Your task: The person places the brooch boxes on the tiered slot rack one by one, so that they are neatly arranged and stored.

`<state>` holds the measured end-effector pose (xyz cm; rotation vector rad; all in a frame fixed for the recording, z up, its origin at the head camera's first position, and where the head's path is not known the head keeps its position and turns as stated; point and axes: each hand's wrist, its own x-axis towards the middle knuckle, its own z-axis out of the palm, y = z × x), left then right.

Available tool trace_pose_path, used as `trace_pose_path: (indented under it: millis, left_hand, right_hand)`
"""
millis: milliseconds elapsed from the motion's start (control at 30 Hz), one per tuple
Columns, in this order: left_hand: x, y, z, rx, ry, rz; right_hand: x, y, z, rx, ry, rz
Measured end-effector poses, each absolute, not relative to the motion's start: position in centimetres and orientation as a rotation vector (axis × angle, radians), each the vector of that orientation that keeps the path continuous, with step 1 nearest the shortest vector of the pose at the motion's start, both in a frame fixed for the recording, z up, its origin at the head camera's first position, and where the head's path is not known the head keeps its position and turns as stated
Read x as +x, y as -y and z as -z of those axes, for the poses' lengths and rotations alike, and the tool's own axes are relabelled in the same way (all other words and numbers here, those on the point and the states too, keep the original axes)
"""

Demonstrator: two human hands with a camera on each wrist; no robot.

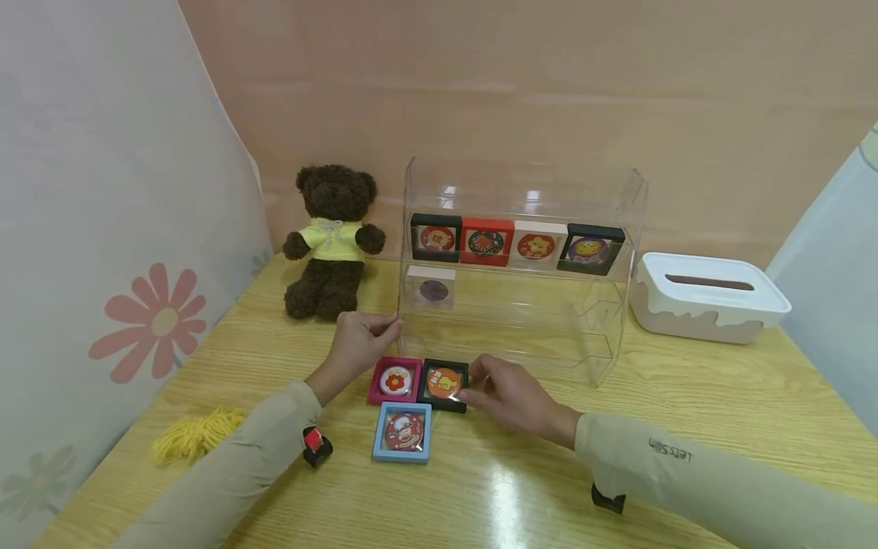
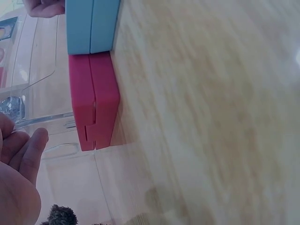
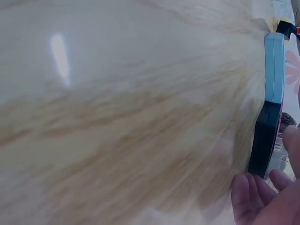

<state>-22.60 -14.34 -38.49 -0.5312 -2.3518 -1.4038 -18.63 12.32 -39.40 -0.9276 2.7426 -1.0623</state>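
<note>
A clear acrylic display rack (image 1: 521, 335) stands before me; at its lower left edge my left hand (image 1: 363, 339) pinches the side panel between thumb and fingers. My right hand (image 1: 511, 393) grips the right end of a black display frame (image 1: 443, 385), which holds an orange round badge and lies flat on the table. Against that frame's left side is a pink frame (image 1: 395, 380) with a red flower badge. In front of both lies a light blue frame (image 1: 402, 433). The left wrist view shows the fingers (image 2: 33, 157) by the clear panel, beside the pink frame (image 2: 96, 101).
Upper shelf of the rack: two black frames, a red frame (image 1: 487, 242) and a white one, side by side. A white frame (image 1: 430, 287) sits lower left. Around stand a brown teddy bear (image 1: 332, 240), a white tissue box (image 1: 713, 301) and a yellow cord bundle (image 1: 199, 435).
</note>
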Motion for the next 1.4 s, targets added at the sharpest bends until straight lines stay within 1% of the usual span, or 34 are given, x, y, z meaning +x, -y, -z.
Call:
trace_pose_path:
  millis: [400,900,1400]
  left_hand:
    - [-22.71,14.13,38.61,-0.520,2.346,1.427]
    - [-22.65,14.32,38.72,-0.510,2.370,1.394]
    - [-22.56,14.49,38.71,-0.522,2.374,1.391]
  right_hand:
    - [-18.40,-11.99,39.17,-0.793,-2.783,0.997]
    - [-18.02,-12.01,39.87,-0.784,-2.779,1.032]
    - [-17.76,-11.94,39.99,-0.877,-2.793,1.204]
